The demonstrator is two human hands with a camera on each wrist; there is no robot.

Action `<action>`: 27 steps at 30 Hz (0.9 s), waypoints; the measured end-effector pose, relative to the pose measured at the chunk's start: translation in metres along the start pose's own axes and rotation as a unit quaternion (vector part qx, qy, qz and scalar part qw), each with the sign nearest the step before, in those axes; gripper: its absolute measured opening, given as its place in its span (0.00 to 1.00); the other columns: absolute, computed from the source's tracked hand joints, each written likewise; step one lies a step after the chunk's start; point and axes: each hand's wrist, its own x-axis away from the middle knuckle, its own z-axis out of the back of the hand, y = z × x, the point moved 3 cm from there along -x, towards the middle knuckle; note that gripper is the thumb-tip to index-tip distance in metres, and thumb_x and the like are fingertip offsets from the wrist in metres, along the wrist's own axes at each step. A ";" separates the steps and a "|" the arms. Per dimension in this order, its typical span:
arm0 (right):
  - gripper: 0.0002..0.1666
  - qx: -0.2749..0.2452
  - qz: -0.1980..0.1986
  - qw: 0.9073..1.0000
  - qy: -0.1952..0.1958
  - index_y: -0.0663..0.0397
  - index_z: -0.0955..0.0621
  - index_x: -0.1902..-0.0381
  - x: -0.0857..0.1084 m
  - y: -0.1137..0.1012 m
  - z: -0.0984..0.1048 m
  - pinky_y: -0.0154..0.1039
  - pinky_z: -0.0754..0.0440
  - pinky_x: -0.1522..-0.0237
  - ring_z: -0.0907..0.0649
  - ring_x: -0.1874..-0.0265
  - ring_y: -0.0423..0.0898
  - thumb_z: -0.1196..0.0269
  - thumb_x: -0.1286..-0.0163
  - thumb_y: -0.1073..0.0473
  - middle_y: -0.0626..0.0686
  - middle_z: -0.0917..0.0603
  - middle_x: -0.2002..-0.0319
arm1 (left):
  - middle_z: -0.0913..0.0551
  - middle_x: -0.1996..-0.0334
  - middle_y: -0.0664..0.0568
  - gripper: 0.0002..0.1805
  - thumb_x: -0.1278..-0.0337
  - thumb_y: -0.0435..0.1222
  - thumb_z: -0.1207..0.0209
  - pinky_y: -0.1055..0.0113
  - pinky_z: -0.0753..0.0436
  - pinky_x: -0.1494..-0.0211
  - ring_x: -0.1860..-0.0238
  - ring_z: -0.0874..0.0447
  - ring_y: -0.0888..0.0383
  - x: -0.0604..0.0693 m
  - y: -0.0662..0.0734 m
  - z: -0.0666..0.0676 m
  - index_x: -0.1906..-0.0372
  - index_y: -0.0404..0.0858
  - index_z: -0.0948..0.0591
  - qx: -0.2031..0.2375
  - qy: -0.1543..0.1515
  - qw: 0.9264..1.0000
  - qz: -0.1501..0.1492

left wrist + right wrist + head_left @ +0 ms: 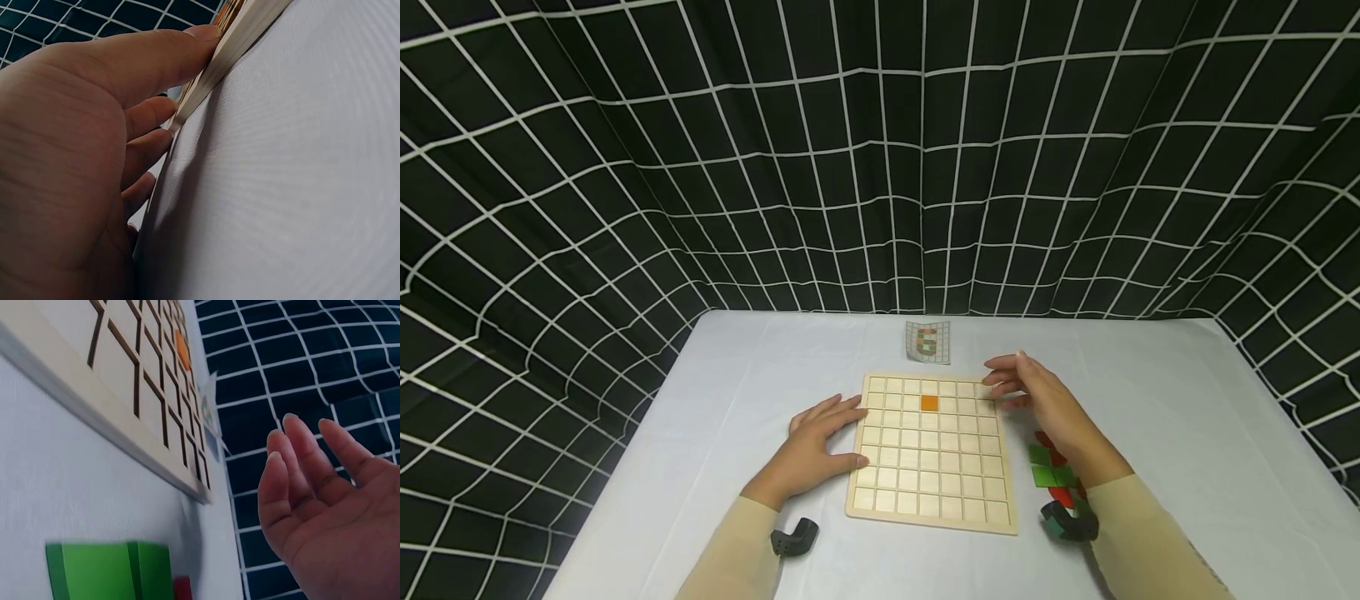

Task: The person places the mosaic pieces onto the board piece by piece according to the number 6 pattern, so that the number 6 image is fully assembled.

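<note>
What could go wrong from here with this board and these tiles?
The left hand touches the edge of the board, so a push might shift it and perhaps jog the orange tile. The right hand is near the opposite edge, and its sleeve looks close to the green tiles, so a careless sweep could scatter them.
</note>
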 end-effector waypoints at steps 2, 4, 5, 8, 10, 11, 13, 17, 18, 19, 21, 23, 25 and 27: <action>0.42 -0.002 -0.007 1.000 0.003 0.66 0.24 0.27 0.004 0.000 0.005 0.48 0.17 0.42 0.18 0.43 0.63 0.63 0.08 0.36 0.63 0.16 0.41 | 0.34 0.17 0.59 0.41 0.40 0.49 0.21 0.45 0.58 0.19 0.15 0.49 0.51 0.000 0.000 0.000 0.23 0.49 0.21 0.001 0.000 1.000 -0.002; 0.42 -0.002 -0.015 1.000 0.006 0.63 0.24 0.27 0.007 0.001 0.009 0.45 0.18 0.41 0.19 0.42 0.61 0.63 0.09 0.34 0.62 0.16 0.40 | 0.34 0.17 0.59 0.41 0.40 0.49 0.21 0.45 0.58 0.19 0.15 0.49 0.51 0.000 0.000 0.000 0.23 0.49 0.21 0.001 0.000 1.000 -0.003; 0.42 -0.002 -0.016 1.000 0.008 0.63 0.24 0.27 0.009 0.002 0.011 0.43 0.18 0.41 0.19 0.42 0.61 0.63 0.09 0.34 0.62 0.17 0.40 | 0.34 0.17 0.59 0.41 0.40 0.49 0.21 0.45 0.58 0.19 0.15 0.49 0.51 0.000 0.000 0.001 0.23 0.48 0.21 0.001 0.000 1.000 -0.004; 0.42 0.000 -0.017 1.000 0.010 0.63 0.24 0.27 0.014 0.004 0.017 0.39 0.19 0.41 0.20 0.42 0.61 0.64 0.09 0.34 0.63 0.17 0.39 | 0.34 0.17 0.60 0.41 0.39 0.49 0.21 0.45 0.58 0.19 0.15 0.49 0.52 0.000 0.001 0.001 0.22 0.49 0.21 0.003 -0.001 1.000 -0.004; 0.42 0.010 -0.014 1.000 0.011 0.63 0.25 0.27 0.016 0.005 0.021 0.38 0.19 0.42 0.20 0.42 0.61 0.65 0.09 0.35 0.63 0.17 0.39 | 0.34 0.17 0.60 0.41 0.39 0.49 0.21 0.45 0.58 0.19 0.15 0.49 0.52 0.000 0.001 0.001 0.22 0.49 0.21 0.003 -0.002 1.000 -0.004; 0.42 0.013 -0.014 1.000 0.012 0.64 0.25 0.27 0.018 0.006 0.022 0.38 0.18 0.42 0.20 0.42 0.61 0.65 0.08 0.35 0.63 0.17 0.39 | 0.34 0.17 0.60 0.41 0.39 0.50 0.21 0.45 0.58 0.19 0.15 0.49 0.52 0.000 0.001 0.001 0.22 0.49 0.21 0.002 -0.002 1.000 -0.004; 0.42 0.027 -0.018 0.999 0.013 0.64 0.25 0.26 0.021 0.008 0.025 0.37 0.18 0.43 0.20 0.42 0.60 0.65 0.08 0.35 0.62 0.16 0.39 | 0.34 0.17 0.60 0.41 0.39 0.50 0.21 0.45 0.58 0.19 0.15 0.49 0.52 0.001 0.000 0.001 0.22 0.49 0.21 0.002 -0.002 1.000 -0.003; 0.42 0.042 -0.029 0.999 0.016 0.64 0.26 0.25 0.026 0.014 0.029 0.39 0.17 0.44 0.20 0.41 0.59 0.65 0.09 0.35 0.60 0.16 0.38 | 0.34 0.17 0.60 0.41 0.40 0.50 0.21 0.45 0.58 0.19 0.15 0.49 0.52 0.001 0.000 0.001 0.22 0.49 0.21 0.003 -0.002 1.000 -0.004; 0.42 0.043 -0.029 0.998 0.017 0.63 0.26 0.25 0.028 0.015 0.031 0.39 0.17 0.44 0.20 0.41 0.59 0.65 0.08 0.36 0.61 0.16 0.38 | 0.34 0.17 0.60 0.41 0.40 0.50 0.21 0.45 0.58 0.19 0.15 0.49 0.52 0.001 0.000 0.001 0.22 0.49 0.21 0.003 -0.002 1.000 -0.004; 0.41 0.040 -0.029 0.999 0.019 0.64 0.26 0.25 0.029 0.016 0.032 0.40 0.16 0.45 0.20 0.41 0.60 0.65 0.08 0.36 0.61 0.16 0.38 | 0.34 0.17 0.60 0.41 0.40 0.50 0.21 0.44 0.58 0.19 0.15 0.49 0.52 0.001 0.000 0.001 0.22 0.49 0.21 0.003 -0.002 1.000 -0.005; 0.41 0.036 -0.026 0.999 0.020 0.65 0.26 0.26 0.031 0.018 0.036 0.41 0.16 0.45 0.20 0.41 0.60 0.65 0.08 0.37 0.62 0.17 0.38 | 0.34 0.17 0.60 0.41 0.39 0.50 0.21 0.44 0.58 0.19 0.15 0.49 0.52 0.001 -0.001 0.001 0.22 0.49 0.22 0.004 -0.003 1.000 -0.006; 0.41 0.039 -0.022 0.999 0.023 0.66 0.26 0.26 0.033 0.018 0.039 0.39 0.16 0.45 0.20 0.42 0.60 0.65 0.08 0.37 0.63 0.17 0.38 | 0.34 0.17 0.59 0.41 0.39 0.50 0.21 0.44 0.58 0.19 0.15 0.49 0.51 0.001 -0.001 0.001 0.22 0.49 0.22 0.003 -0.004 1.000 -0.006; 0.41 0.047 -0.015 0.998 0.028 0.67 0.26 0.26 0.035 0.019 0.043 0.37 0.16 0.45 0.19 0.43 0.58 0.65 0.07 0.38 0.64 0.17 0.38 | 0.34 0.17 0.59 0.41 0.39 0.50 0.21 0.44 0.59 0.19 0.15 0.49 0.51 0.000 -0.001 0.001 0.22 0.48 0.22 0.004 -0.003 1.000 -0.006; 0.40 0.056 -0.007 0.998 0.033 0.67 0.25 0.27 0.037 0.019 0.047 0.35 0.17 0.46 0.18 0.44 0.57 0.65 0.07 0.40 0.66 0.17 0.38 | 0.34 0.17 0.59 0.41 0.39 0.50 0.21 0.44 0.59 0.19 0.15 0.49 0.51 0.000 0.000 0.001 0.22 0.49 0.22 0.004 -0.003 1.000 -0.006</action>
